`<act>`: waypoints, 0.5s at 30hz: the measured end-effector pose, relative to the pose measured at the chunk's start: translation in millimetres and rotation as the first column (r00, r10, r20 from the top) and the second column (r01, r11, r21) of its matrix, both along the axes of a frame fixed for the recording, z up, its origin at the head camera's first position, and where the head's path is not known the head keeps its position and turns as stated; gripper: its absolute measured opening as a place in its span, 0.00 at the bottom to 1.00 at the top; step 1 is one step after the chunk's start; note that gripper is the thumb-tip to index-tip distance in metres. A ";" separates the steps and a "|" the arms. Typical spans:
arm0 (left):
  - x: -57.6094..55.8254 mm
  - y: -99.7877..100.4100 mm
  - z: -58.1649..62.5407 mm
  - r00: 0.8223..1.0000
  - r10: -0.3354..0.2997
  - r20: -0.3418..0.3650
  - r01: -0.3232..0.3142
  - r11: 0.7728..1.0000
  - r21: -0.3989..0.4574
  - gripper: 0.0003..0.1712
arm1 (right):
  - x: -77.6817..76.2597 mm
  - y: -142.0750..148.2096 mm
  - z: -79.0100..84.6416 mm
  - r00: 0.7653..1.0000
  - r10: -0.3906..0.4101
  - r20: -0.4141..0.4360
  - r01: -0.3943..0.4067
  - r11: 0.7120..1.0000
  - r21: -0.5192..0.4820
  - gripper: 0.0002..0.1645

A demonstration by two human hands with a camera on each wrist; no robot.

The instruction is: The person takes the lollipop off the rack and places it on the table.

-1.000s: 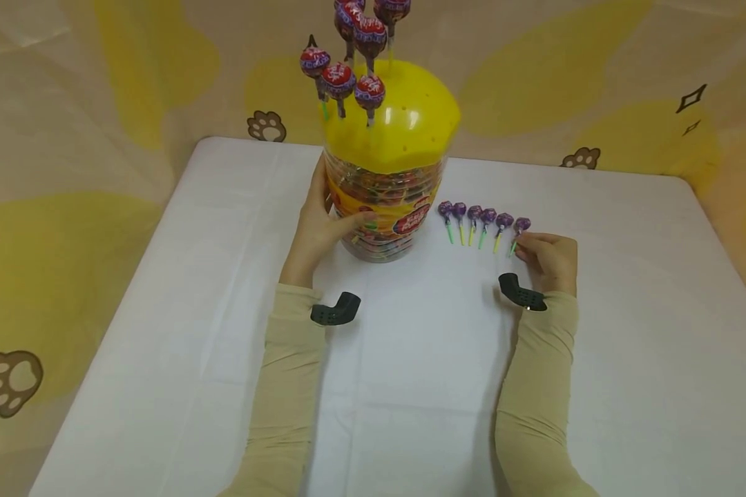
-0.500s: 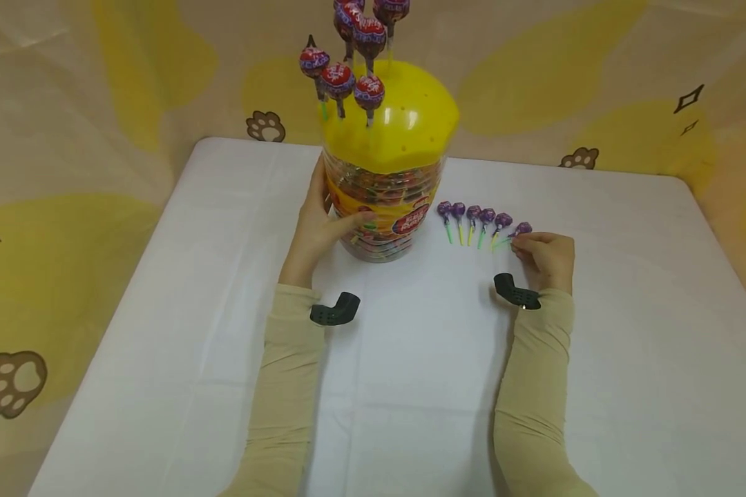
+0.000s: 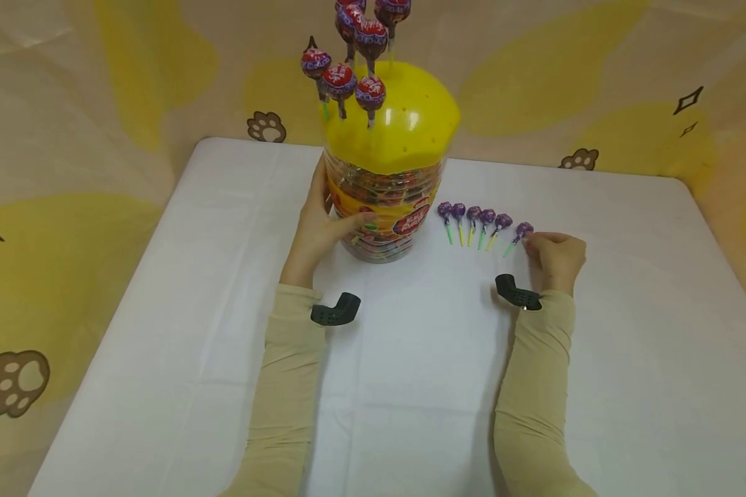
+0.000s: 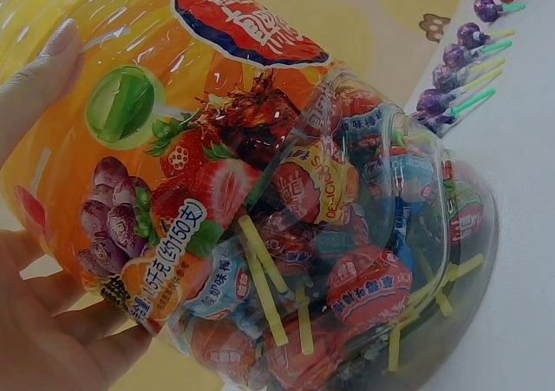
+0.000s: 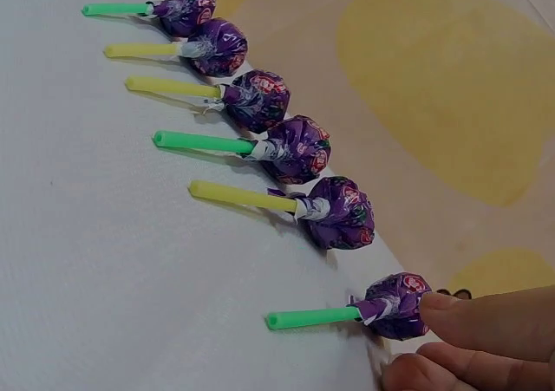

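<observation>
A large candy jar (image 3: 385,214) with a yellow domed lid (image 3: 410,103) stands at the back of the table. My left hand (image 3: 317,224) grips its left side, thumb across the orange label (image 4: 191,148). Loose wrapped sweets show through the clear plastic in the left wrist view. Right of the jar, several purple-wrapped lollipops lie in a slanting row. My right hand (image 3: 559,259) pinches the wrapped head of the rightmost lollipop (image 5: 399,309), which has a green stick. In the right wrist view the thumb covers the edge of its wrapper; its far side is hidden.
Several larger red and purple lollipops (image 3: 371,93) stick up from the lid's left part. Small holes dot the lid's surface. The white tabletop (image 3: 410,379) meets a patterned yellow-and-beige cloth (image 3: 534,90) behind. Each wrist carries a black camera mount (image 3: 336,310).
My right hand has shifted from the rightmost lollipop's stick to its head. That lollipop turned, its stick swinging left and then back down, and now lies slightly farther from the row. The left hand stays put.
</observation>
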State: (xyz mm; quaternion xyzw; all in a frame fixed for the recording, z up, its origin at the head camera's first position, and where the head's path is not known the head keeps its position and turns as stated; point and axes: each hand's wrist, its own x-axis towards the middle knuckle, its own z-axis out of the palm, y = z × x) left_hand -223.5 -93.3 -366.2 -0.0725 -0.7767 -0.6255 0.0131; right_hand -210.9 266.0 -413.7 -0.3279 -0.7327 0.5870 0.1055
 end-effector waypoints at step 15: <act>0.9 -0.2 0.9 1.000 -0.002 0.007 0.002 1.000 -0.002 0.58 | -6.7 -7.5 -3.3 0.994 0.008 -0.107 -0.011 1.000 -0.027 0.04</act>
